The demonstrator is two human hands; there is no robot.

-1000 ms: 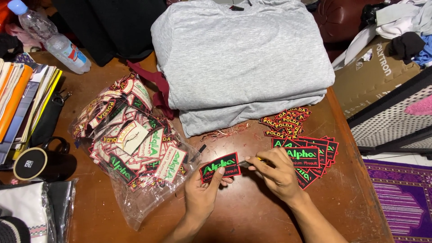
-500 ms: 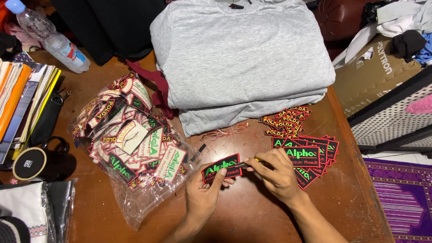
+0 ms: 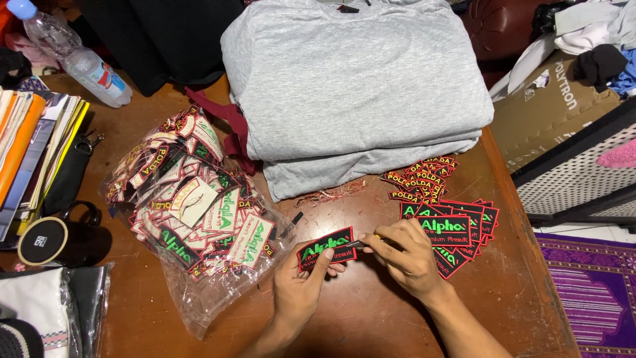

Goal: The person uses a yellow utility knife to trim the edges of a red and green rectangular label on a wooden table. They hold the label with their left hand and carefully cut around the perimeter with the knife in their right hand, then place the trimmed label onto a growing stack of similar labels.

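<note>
A black embroidered patch point(image 3: 326, 248) with green lettering and a red border sits low in the middle of the brown wooden table point(image 3: 371, 318), held just above the surface between the two hands. The left hand point(image 3: 299, 286) grips its lower left edge, thumb on the face and fingers curled behind it. The right hand point(image 3: 409, 255) is closed in a pinch around a small tool with a yellow handle point(image 3: 375, 237), whose thin metal tip touches the right end of the patch; what kind of tool it is cannot be told. Just beyond the right hand lies a fanned pile of similar black patches point(image 3: 464, 229), and above that a smaller heap of red and yellow patches point(image 3: 424, 179). To the left of the hands a clear plastic bag point(image 3: 192, 212) holds many more patches. A stack of folded grey shirts point(image 3: 358, 86) lies across the far side of the table, with loose thread trimmings point(image 3: 328, 193) in front of it. A black mug point(image 3: 56, 237), a plastic water bottle point(image 3: 73, 56) and a row of books point(image 3: 33, 149) sit at the left edge.
</note>
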